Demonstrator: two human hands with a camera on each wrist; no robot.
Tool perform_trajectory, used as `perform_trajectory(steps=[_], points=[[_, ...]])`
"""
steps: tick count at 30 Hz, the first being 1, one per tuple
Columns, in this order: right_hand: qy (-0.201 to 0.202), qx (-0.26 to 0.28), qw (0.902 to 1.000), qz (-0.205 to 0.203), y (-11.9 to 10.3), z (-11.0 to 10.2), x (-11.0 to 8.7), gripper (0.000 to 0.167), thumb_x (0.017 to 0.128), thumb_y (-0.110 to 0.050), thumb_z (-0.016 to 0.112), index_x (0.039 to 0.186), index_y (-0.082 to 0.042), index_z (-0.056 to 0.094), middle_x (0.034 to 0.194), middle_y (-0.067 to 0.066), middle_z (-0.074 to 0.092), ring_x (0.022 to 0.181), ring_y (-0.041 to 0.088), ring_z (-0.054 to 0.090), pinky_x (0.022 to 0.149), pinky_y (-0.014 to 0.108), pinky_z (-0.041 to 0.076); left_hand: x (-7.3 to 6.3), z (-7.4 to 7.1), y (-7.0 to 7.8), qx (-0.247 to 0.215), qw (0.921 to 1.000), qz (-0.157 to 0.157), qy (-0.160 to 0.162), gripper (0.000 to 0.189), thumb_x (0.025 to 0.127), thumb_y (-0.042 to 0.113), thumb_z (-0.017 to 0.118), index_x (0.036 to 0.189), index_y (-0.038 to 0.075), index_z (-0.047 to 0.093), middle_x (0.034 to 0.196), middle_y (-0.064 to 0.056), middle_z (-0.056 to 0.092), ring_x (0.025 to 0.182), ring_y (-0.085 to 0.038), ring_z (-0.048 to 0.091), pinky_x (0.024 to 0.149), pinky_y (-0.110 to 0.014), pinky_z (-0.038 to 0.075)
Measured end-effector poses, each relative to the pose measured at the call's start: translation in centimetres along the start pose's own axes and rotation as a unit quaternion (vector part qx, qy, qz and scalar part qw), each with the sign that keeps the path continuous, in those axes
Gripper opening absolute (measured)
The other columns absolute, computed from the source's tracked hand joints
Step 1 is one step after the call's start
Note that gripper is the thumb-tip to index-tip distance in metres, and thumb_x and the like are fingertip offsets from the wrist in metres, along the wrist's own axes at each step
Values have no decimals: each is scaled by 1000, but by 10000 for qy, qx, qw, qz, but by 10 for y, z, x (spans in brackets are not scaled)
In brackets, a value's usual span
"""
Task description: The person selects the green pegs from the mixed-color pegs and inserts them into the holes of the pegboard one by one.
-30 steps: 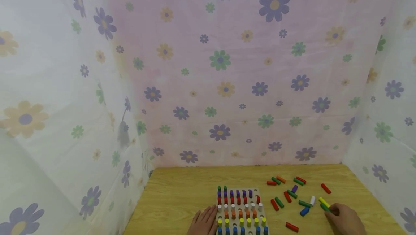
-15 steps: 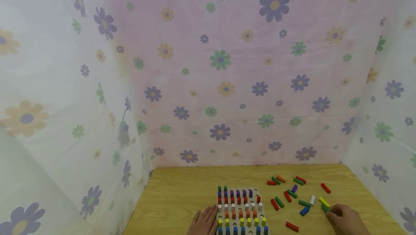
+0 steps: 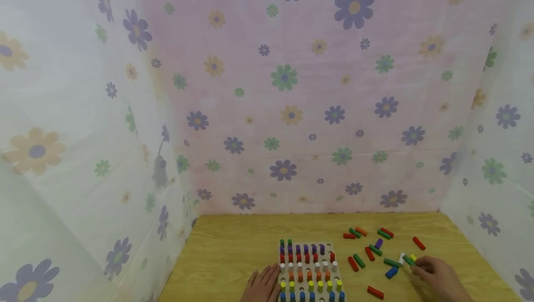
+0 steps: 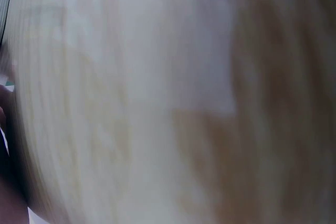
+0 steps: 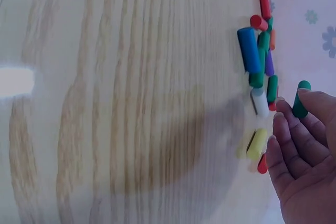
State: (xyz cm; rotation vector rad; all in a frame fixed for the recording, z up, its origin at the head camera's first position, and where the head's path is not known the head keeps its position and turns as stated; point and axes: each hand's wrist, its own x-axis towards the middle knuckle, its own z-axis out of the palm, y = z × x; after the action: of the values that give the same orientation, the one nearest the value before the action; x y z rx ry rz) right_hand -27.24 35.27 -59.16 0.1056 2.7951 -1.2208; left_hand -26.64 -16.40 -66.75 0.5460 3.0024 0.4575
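My right hand (image 3: 440, 276) pinches a green peg (image 5: 301, 99) between thumb and fingertips, above the table at the right. In the head view, this peg overlaps a yellow peg (image 5: 257, 144) and sits close to a white peg (image 5: 259, 102). My left hand (image 3: 262, 285) rests with fingers extended along the left edge of a pegboard (image 3: 306, 244). Rows of green, purple, red, white, orange, yellow and blue pegs stand upright in the board, with some holes bare. The left wrist view is mostly blurred wood grain.
Loose pegs lie scattered on the wooden table (image 3: 233, 237) right of the board, among them a blue peg (image 3: 391, 272), a purple peg (image 3: 378, 243) and a red peg (image 3: 375, 292). Flower-printed sheets (image 3: 317, 176) enclose the table's back and sides.
My right hand has lifted the green peg from beside the yellow one and shifted it slightly left and up. The left hand stays at the board.
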Motion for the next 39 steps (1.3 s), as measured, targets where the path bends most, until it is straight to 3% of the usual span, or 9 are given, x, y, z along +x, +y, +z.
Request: perform_trajectory(steps=[9, 19, 33, 39], points=[[73, 436, 9989, -157, -33, 8, -4, 31, 99, -24, 70, 110, 5, 70, 96, 5, 73, 83, 21, 69, 67, 32, 59, 0, 0, 0, 93, 9999, 15, 82, 71, 108, 63, 15, 156, 23, 47, 156, 5, 49, 143, -20, 46, 114, -58, 36], [-324, 1378, 9893, -353, -69, 18, -7, 37, 100, -24, 69, 118, 8, 66, 105, 11, 73, 92, 23, 69, 74, 34, 59, 2, 2, -2, -7, 10000, 7, 77, 72, 107, 64, 14, 156, 24, 47, 156, 6, 49, 144, -21, 45, 115, -59, 36], [-547, 1779, 9791, -821, -100, 44, -1, 39, 98, -24, 71, 118, 9, 66, 106, 14, 72, 88, 21, 69, 73, 37, 60, 0, 3, -2, 94, 9999, -30, 86, 76, 106, 67, 10, 156, 25, 47, 156, 8, 49, 143, -19, 46, 114, -58, 37], [-393, 1798, 9796, -814, -115, 59, 3, 34, 96, -24, 74, 117, 3, 69, 106, 10, 69, 91, 21, 66, 74, 38, 59, 1, 2, -1, 89, 9999, -2, 98, 72, 107, 64, 13, 157, 24, 46, 156, 7, 49, 143, -20, 46, 114, -58, 37]])
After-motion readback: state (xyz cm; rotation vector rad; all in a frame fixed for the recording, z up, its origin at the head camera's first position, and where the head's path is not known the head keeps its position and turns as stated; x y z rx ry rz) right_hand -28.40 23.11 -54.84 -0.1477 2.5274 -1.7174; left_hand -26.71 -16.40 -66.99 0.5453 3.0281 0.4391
